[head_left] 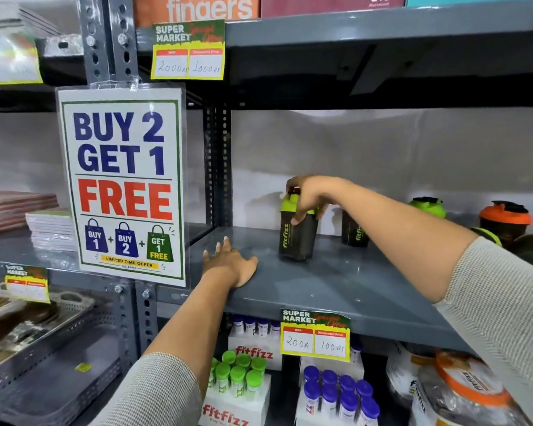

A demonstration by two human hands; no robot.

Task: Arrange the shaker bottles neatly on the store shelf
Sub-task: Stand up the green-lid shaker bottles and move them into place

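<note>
**Shaker bottle gripped from above on the grey shelf**

Shaker bottle, dark-bodied with a green lid and "fitfizz" lettering down its side, stands upright on the grey metal shelf, toward the back and roughly mid-width of the visible board. The right hand comes in from the right and sits directly over it, fingers curled down around the lid and the upper body, thumb on the near side, so the bottle is held from the top while its base rests on the shelf.

The left hand lies flat on the shelf, palm down and fingers spread, well to the left of the held bottle and nearer the front edge; it holds nothing. A ring shows on one finger.

Behind the right forearm a second dark shaker stands just to the right of the held one, partly hidden. Farther right are a green-lidded shaker and an orange-lidded shaker, close together near the back wall.

A "BUY 2 GET 1 FREE" sign hangs on the upright post at the left, and a yellow price tag is clipped to the shelf's front edge.
</note>
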